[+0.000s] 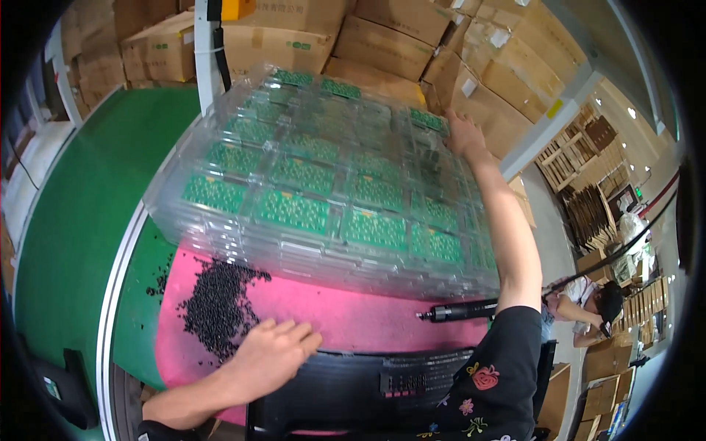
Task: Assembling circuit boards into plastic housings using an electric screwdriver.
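Observation:
Clear plastic trays (309, 239) are stacked in front of me, with green circuit boards (294, 212) in several compartments of the top one. My right hand (465, 134) reaches across to the stack's far right corner, fingers apart, beside a green circuit board (428, 120). Whether its fingertips touch the board or the tray rim is hard to see. Nearer, my left hand (276, 354) lies with its fingers extended at the upper edge of a black plastic panel (331, 389). Its thumb is hidden. A heap of small black parts (217, 309) lies just beyond that hand.
A black electric screwdriver (460, 311) lies on the pink mat (346, 312) below my right forearm. Cardboard boxes (382, 44) are piled behind the trays. A metal post (206, 66) rises at the left. Another person (585, 309) is in the right background.

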Demonstrator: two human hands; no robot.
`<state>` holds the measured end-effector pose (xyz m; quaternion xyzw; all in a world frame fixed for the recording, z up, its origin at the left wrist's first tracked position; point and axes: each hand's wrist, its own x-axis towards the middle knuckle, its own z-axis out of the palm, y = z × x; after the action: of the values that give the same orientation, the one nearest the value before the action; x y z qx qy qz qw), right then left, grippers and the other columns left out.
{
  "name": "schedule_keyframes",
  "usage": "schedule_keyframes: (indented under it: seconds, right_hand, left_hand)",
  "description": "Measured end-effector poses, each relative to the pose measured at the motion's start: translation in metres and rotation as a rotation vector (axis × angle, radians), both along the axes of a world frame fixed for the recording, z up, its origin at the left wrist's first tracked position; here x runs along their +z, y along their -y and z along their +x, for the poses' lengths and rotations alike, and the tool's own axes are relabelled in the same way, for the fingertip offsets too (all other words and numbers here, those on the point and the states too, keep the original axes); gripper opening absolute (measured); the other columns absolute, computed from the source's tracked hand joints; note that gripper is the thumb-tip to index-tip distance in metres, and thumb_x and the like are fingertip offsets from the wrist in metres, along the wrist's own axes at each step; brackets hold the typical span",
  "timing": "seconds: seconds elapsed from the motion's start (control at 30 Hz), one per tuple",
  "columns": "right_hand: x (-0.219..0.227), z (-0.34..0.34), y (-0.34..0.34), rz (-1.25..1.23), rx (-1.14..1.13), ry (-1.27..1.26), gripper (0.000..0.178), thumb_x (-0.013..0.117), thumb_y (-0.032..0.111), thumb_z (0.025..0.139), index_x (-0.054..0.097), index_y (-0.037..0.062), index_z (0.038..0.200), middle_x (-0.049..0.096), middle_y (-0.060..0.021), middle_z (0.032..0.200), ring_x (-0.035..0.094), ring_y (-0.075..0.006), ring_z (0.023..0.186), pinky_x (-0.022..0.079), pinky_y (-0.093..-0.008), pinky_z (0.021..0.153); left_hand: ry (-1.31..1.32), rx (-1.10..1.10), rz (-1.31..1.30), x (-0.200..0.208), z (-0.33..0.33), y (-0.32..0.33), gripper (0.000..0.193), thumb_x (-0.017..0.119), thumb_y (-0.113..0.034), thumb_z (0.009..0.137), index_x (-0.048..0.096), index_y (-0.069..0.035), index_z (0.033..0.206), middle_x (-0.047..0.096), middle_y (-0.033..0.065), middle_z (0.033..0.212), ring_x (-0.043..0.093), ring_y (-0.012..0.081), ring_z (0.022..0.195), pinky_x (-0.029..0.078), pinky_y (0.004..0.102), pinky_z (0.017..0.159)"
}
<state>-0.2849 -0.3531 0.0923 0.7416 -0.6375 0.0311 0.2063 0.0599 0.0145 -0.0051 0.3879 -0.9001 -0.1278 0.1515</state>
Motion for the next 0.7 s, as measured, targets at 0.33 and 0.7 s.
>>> schedule_keyframes:
  seconds: [0.33,0.7]
  right_hand:
    - [-0.046,-0.006,0.093,0.145,0.041,0.181,0.067,0.062,0.002,0.077,0.042,0.0181,0.139,0.054,-0.0112,0.135,0.049,-0.0327,0.128,0.04,-0.0501,0.105]
    - [-0.052,-0.003,0.066,0.005,0.069,0.116,0.05,0.052,0.001,0.08,0.055,0.0103,0.129,0.06,-0.0137,0.12,0.056,-0.0349,0.116,0.047,-0.0466,0.095]
  left_hand:
    - [0.065,0.014,-0.071,-0.001,0.001,0.001,0.009,0.059,-0.014,0.074,0.057,-0.01,0.082,0.055,0.0029,0.08,0.058,0.0179,0.081,0.044,0.0309,0.068]
    - [0.045,-0.015,-0.075,0.0,-0.003,-0.002,0.012,0.06,-0.011,0.076,0.059,-0.007,0.087,0.056,0.0044,0.086,0.056,0.0202,0.086,0.042,0.0324,0.071]
